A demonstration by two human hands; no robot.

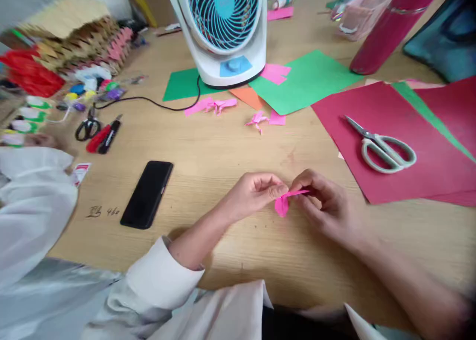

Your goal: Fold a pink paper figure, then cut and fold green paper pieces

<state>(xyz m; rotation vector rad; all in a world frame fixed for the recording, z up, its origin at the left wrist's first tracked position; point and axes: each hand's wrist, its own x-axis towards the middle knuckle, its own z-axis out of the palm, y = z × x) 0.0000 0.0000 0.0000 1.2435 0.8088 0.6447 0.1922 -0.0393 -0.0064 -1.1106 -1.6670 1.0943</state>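
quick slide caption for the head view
The left hand and right hand hold pink paper over a wooden table; pale-handled scissors lie on red paper.

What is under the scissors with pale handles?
Red paper. Beneath it, another red sheet peeks out at the lower right; anything else there is covered.

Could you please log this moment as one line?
left hand: pinching pink paper | right hand: at same paper | scissors: on red sheet, right | fan: ahead | phone: left
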